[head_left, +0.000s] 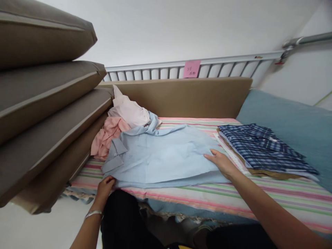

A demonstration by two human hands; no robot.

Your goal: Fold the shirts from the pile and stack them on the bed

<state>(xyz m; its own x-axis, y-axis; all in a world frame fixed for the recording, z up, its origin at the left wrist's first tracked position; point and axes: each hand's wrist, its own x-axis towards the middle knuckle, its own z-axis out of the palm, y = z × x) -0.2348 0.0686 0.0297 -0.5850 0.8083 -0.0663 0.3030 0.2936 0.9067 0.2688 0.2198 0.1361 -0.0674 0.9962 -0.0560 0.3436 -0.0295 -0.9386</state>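
Mid-frame, we see a light-blue collared shirt (pixel 168 155) on a striped sheet (pixel 298 197). Lower left, our left hand (pixel 105 187) pinches its near edge; right of centre, our right hand (pixel 222 163) touches it; we cannot tell whether those fingers grip.

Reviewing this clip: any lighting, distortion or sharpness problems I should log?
Head view: soft light, no harsh glare on the light blue shirt; head view: wide-angle stretch makes the stacked cushions loom at the left edge; head view: the black trouser leg shows almost no detail; head view: handwriting on the pink note is too small to read surely.
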